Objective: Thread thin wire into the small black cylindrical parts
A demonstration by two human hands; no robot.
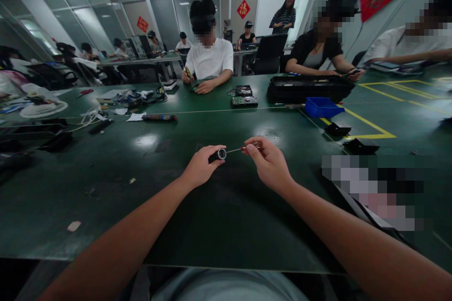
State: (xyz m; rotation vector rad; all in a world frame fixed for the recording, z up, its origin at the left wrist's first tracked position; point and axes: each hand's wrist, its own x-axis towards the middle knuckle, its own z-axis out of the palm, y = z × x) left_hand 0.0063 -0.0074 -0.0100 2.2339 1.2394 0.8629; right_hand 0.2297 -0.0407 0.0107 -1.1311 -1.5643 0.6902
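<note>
My left hand (202, 165) is closed round a black cylindrical part (221, 154) with a pale ring at its open end, which faces me. My right hand (269, 163) grips the handle of a screwdriver (233, 150), its thin metal shaft pointing left. The shaft's tip reaches the side of the cylinder's ringed end; whether it touches cannot be made out. Both hands are held above the green table (226, 225), near its middle. Most of the cylinder is hidden by my left fingers.
Ahead lie a pen-like tool (159, 117), circuit-board devices (244, 101), a blue bin (323, 107) and a long black casing (310, 89). Small black parts (360, 146) are at right. Cables and scraps (130, 98) lie at left. A co-worker in white (210, 59) sits opposite.
</note>
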